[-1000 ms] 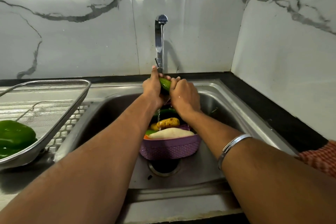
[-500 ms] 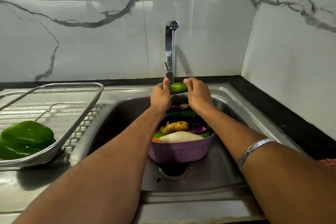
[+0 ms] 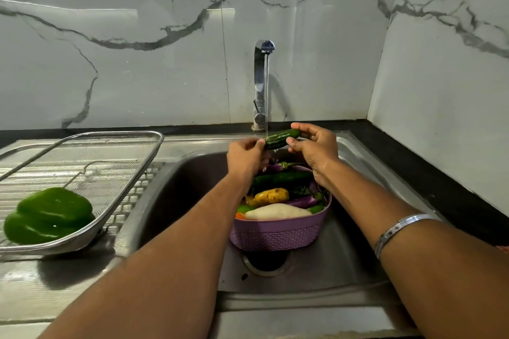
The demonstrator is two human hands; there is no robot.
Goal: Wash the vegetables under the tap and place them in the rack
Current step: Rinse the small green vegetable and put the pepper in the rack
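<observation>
A small green cucumber (image 3: 281, 138) is held level under the thin water stream from the steel tap (image 3: 262, 82). My left hand (image 3: 246, 158) grips its left end and my right hand (image 3: 316, 147) pinches its right end. Below them a purple basket (image 3: 278, 234) stands in the sink (image 3: 192, 195) over the drain. The basket holds several vegetables, among them a white radish (image 3: 276, 212), a yellow potato (image 3: 271, 195) and a purple aubergine (image 3: 283, 166). On the left a steel mesh rack (image 3: 110, 151) lies on the drainboard with a green bell pepper (image 3: 49, 215) inside.
Marble walls close the back and the right side. A black counter strip (image 3: 413, 162) runs along the right of the sink. The ribbed steel drainboard (image 3: 129, 201) lies under the rack. A metal bangle (image 3: 396, 228) circles my right wrist.
My hands have spread apart along the cucumber, showing more of it. The cucumber has turned level under the stream. The camera has shifted, moving the scene rightward.
</observation>
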